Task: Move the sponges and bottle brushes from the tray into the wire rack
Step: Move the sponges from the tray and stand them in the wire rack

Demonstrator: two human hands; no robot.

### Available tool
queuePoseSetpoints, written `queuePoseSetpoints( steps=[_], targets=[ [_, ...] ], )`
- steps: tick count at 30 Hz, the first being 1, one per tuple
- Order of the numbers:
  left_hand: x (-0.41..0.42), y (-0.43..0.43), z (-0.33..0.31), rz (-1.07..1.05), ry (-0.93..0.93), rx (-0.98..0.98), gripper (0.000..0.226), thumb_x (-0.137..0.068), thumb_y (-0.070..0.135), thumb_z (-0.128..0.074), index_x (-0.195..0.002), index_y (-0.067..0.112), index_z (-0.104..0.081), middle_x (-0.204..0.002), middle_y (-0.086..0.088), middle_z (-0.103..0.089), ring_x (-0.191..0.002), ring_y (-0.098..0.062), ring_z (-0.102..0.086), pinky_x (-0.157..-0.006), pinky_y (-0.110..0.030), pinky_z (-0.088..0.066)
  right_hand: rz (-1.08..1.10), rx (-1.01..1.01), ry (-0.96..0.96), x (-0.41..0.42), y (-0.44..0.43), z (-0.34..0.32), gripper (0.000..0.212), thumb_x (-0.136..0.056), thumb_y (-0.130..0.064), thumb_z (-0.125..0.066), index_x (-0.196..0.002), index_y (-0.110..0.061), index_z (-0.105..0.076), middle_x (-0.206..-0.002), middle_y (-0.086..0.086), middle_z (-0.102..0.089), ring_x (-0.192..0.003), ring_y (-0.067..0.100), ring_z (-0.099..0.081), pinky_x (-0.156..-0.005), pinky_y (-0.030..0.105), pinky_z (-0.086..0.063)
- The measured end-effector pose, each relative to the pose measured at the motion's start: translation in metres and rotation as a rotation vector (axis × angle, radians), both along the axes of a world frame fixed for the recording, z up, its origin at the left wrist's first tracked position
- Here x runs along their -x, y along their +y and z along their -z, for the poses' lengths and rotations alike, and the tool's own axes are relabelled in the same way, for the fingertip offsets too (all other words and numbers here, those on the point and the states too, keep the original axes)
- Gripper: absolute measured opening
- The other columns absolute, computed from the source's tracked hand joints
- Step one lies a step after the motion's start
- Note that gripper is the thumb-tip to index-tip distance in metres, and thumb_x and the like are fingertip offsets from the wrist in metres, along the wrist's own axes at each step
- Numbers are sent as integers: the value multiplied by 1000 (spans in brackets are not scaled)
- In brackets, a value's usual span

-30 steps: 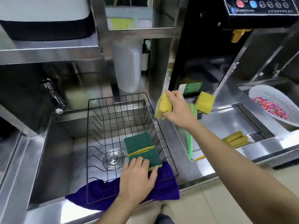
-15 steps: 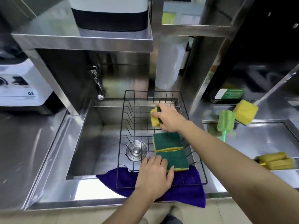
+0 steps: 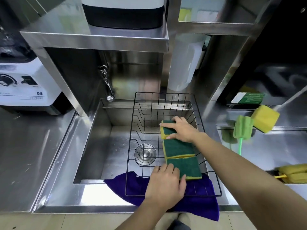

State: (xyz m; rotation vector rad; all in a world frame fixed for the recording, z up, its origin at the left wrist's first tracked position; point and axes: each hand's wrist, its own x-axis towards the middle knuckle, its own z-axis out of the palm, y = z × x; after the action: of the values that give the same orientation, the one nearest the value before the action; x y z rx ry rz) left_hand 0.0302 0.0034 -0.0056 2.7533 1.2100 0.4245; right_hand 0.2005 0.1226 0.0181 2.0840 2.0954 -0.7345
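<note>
Over the steel sink (image 3: 98, 146), right hand (image 3: 183, 130) grips a sponge (image 3: 167, 130) in the wire rack (image 3: 164, 92), left hand (image 3: 166, 185) resting relaxed nearby.

A stainless steel counter (image 3: 33, 155) is stretching from 9 to 3 o'clock, with a sink basin (image 3: 103, 143) sitting at centre. A faucet (image 3: 108, 87) is hanging at 11 o'clock beneath a steel shelf (image 3: 93, 40). A white appliance (image 3: 23, 87) is standing at 9 o'clock. Beige floor tiles (image 3: 66, 221) are showing at 6 o'clock.

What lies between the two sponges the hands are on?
Head view: a middle sponge lies flat in the wire rack, edge to edge with the far sponge the right hand holds and the near sponge the left hand touches.
</note>
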Motion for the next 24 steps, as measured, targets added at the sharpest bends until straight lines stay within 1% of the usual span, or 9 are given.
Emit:
queuePoseSetpoints(
  steps=[3, 6, 9, 11, 13, 16, 19, 22, 24],
  targets=[
    [0, 0, -1, -1, 3, 9, 37, -84, 40, -39, -65, 17, -61, -63, 1, -56, -61, -18, -52, -59, -28, -47, -11, 71, 67, -3, -5, 3, 51, -89, -57, -48, -138, -50, -35, -145, 6, -27, -135, 27, -20, -112, 52, -28],
    [0, 0, 0, 4, 1, 5, 37, -84, 39, -39, -64, 17, -61, -63, 2, -56, -61, -18, -52, -59, -29, -47, 16, 116, 108, -4, -4, -4, 49, -88, -61, -43, -136, -47, -42, -143, 5, -29, -135, 28, -21, -113, 50, -26],
    [1, 0, 0, 6, 1, 4, 36, -84, 39, -40, -64, 18, -61, -63, 2, -56, -60, -17, -52, -57, -29, -46, -58, 141, -51, 0, -3, -7, 53, -89, -60, -44, -140, -50, -31, -152, 7, -22, -140, 31, -16, -110, 55, -25],
    [1, 1, 0, 9, -3, 9, 35, -84, 39, -40, -64, 17, -60, -63, 2, -55, -59, -18, -52, -56, -29, -46, -68, 147, -93, 2, -5, -5, 55, -91, -59, -41, -143, -50, -23, -158, 7, -14, -145, 32, -8, -111, 58, -19],
    [1, 1, -1, 10, -10, 9, 34, -83, 38, -41, -64, 17, -60, -63, 2, -55, -60, -18, -52, -56, -29, -45, -88, 123, -135, 3, -10, -4, 60, -92, -59, -37, -146, -46, -14, -160, 8, -8, -147, 30, -1, -115, 56, -12],
    [1, 4, 0, -4, -20, 15, 31, -83, 40, -41, -69, 18, -59, -67, 3, -55, -63, -18, -53, -59, -31, -45, -56, 22, -112, -1, -20, -9, 70, -93, -56, -39, -150, -33, -7, -160, 9, -8, -148, 27, -3, -117, 49, -10],
    [-3, 1, -1, 30, -1, 8, 33, -84, 45, -43, -73, 18, -59, -70, 2, -55, -67, -21, -51, -65, -34, -39, 47, -196, -52, -15, -28, -25, 65, -94, -49, -43, -149, -23, -19, -156, 8, -22, -144, 25, -17, -115, 45, -17],
    [-18, -7, -5, 97, 25, -10, 38, -83, 51, -42, -72, 19, -58, -69, 1, -55, -66, -22, -51, -63, -35, -42, 190, -439, -71, -43, -34, -40, 53, -96, -40, -45, -142, -16, -36, -145, 8, -40, -133, 26, -35, -108, 42, -27],
    [-32, -13, -6, 130, 46, -15, 41, -82, 54, -41, -71, 19, -59, -67, 1, -55, -64, -21, -51, -60, -35, -43, 339, -553, -78, -66, -41, -46, 46, -96, -32, -47, -137, -12, -42, -138, 9, -46, -128, 28, -41, -104, 42, -31]
  ],
)
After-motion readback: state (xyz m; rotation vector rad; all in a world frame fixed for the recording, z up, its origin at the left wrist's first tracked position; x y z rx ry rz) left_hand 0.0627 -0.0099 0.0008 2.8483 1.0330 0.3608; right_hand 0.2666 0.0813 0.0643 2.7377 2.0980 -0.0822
